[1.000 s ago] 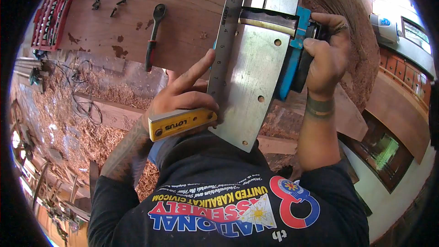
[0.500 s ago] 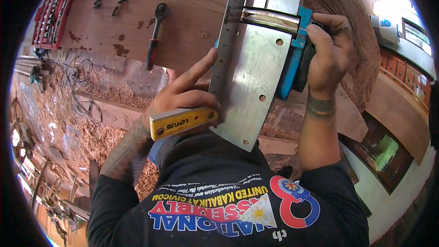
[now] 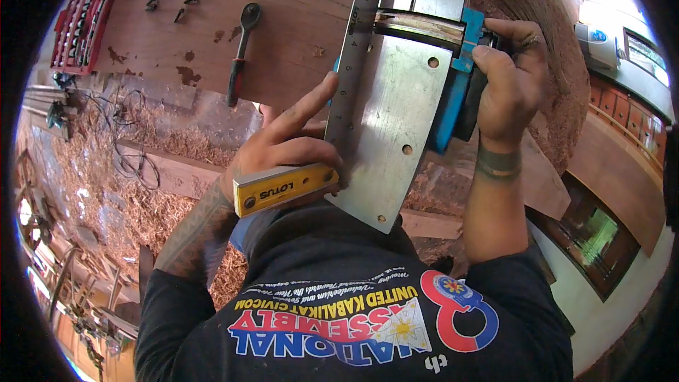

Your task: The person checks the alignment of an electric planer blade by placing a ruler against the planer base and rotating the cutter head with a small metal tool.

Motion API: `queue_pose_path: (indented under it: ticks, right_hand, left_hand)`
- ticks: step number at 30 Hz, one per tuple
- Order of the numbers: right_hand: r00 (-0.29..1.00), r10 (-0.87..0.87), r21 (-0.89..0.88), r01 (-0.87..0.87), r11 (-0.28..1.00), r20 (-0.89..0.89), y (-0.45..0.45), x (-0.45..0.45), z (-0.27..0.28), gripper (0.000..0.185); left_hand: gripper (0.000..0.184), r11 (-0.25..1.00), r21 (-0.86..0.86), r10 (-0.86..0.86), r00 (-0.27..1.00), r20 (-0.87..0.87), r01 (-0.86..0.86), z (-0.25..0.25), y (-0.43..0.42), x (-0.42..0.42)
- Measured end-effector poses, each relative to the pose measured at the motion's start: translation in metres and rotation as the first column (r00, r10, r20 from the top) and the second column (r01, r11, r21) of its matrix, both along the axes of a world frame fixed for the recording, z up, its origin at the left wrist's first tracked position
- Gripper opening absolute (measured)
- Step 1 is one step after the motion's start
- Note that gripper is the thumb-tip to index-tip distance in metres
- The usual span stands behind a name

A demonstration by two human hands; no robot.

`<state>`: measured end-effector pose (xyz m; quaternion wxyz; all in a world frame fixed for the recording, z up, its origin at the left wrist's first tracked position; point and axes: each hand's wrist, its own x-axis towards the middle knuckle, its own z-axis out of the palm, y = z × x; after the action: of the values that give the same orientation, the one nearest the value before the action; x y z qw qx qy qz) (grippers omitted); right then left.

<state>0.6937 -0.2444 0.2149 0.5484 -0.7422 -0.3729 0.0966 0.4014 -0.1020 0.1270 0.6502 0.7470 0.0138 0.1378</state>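
A blue electric planer (image 3: 458,95) lies with its metal sole (image 3: 396,99) facing up, its cutter drum (image 3: 421,26) showing in the gap. My left hand (image 3: 293,138) is closed on a try square with a yellow handle (image 3: 279,189); the forefinger stretches along the steel blade (image 3: 353,49), which stands on edge along the sole's left side. At the planer's right side, by the drum's end, my right hand (image 3: 511,74) is closed, thumb and forefinger pinched on a dark part that they mostly hide.
On a wooden board (image 3: 170,35) at the upper left are a ratchet wrench (image 3: 242,53), several small bolts (image 3: 180,8) and a red socket case (image 3: 88,18). Wood shavings and a black cord (image 3: 131,152) lie on the floor. A wooden slab (image 3: 544,49) stands behind the planer.
The cutter drum has turned slightly in its gap. My right thumb and fingers have shifted a little at the drum's end. My left hand and the square hold nearly the same position.
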Motion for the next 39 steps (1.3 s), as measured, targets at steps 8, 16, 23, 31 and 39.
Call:
queue_pose_path:
  ticks: [8,16,23,31,39]
  right_hand:
    - [0.998,0.027,-0.015,-0.026,1.0,0.065,-0.001,0.004,0.0,0.017]
    - [1.0,0.015,0.008,-0.015,1.0,-0.004,0.0,0.002,0.0,0.018]
    - [0.999,0.023,0.018,-0.022,1.0,-0.038,-0.001,0.001,0.0,0.024]
    - [1.0,0.027,0.017,-0.027,0.999,-0.012,-0.001,0.001,0.0,0.026]
    - [1.0,0.029,0.009,-0.029,1.0,0.005,-0.001,0.002,0.0,0.025]
  left_hand:
    - [0.031,1.0,0.019,0.011,1.0,0.008,-0.011,0.004,0.0,0.002]
    - [0.032,0.999,0.045,0.005,1.0,-0.007,-0.005,0.002,0.001,0.001]
    - [0.033,0.999,0.032,0.005,1.0,0.005,-0.005,0.002,0.001,0.001]
    - [0.037,1.0,0.022,0.017,1.0,-0.011,-0.017,-0.004,-0.002,-0.003]
    - [0.035,0.998,0.063,-0.003,1.0,-0.027,0.005,0.003,0.002,-0.001]
